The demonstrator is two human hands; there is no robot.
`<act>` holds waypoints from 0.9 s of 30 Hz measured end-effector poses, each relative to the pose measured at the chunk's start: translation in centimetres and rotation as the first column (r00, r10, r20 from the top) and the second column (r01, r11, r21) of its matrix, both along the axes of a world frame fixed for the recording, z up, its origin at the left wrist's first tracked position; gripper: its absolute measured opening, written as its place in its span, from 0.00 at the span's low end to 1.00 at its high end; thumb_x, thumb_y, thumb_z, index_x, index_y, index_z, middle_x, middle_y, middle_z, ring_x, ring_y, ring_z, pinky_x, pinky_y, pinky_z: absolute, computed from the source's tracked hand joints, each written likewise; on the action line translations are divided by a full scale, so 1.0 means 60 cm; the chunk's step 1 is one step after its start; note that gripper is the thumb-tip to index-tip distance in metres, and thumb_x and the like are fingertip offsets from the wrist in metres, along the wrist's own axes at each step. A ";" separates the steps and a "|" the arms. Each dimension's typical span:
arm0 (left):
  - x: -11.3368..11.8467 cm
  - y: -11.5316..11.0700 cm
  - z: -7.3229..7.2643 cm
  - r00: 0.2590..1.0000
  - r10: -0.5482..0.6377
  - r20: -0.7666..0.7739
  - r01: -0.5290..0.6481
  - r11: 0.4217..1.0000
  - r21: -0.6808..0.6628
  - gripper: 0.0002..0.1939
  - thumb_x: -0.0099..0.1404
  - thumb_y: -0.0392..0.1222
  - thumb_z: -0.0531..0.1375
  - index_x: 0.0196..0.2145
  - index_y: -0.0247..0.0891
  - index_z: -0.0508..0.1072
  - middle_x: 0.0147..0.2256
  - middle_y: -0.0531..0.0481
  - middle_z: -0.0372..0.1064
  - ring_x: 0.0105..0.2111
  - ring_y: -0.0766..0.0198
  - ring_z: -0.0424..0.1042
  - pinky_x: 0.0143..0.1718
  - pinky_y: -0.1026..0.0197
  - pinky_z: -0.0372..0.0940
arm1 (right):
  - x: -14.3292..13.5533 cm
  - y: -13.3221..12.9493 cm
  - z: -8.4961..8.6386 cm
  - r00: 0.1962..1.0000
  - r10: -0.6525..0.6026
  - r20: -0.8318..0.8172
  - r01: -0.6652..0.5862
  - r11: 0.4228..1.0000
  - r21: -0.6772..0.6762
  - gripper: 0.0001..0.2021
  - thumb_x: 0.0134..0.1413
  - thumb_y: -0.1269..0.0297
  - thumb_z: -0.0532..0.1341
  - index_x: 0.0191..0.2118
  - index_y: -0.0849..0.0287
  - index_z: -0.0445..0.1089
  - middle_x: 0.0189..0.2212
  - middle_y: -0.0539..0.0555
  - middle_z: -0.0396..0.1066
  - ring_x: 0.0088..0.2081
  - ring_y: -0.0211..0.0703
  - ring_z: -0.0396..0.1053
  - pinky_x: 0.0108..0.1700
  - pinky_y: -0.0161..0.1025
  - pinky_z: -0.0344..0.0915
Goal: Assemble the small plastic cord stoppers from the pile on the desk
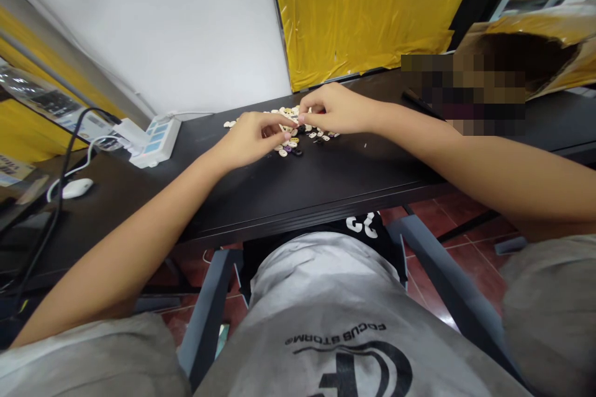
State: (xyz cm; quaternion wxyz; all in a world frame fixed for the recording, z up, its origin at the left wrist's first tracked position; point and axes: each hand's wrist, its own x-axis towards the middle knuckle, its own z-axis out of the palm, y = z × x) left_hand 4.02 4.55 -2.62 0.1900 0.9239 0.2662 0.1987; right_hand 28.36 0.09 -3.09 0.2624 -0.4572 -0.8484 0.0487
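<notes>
Small oval cream-and-black pieces [294,140] lay heaped on the black tabletop [326,170]. Over them, the left hand [251,136] curved, thumb and forefinger apart; the right hand [336,108] pinched narrowly — holding a piece or not, I couldn't tell. A finger's brush risked scattering the heap.

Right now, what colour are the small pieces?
The small pieces are mostly cream, some black; head view.

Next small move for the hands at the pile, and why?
I'd probably ease the left hand back slightly. It blocks the view of part of the pile of small pieces, close beside the right hand. Whether either hand grips a piece is too small to tell, so a clearer view seems worth having first.
</notes>
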 end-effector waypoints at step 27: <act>-0.024 0.035 0.000 0.938 0.245 -0.244 -0.180 0.949 0.258 0.15 0.66 0.38 0.58 0.45 0.36 0.82 0.37 0.42 0.81 0.36 0.54 0.75 0.42 0.54 0.67 | 0.003 0.003 -0.004 0.999 0.016 0.030 -0.014 0.997 -0.070 0.09 0.67 0.64 0.62 0.39 0.63 0.79 0.28 0.50 0.72 0.30 0.38 0.64 0.37 0.40 0.58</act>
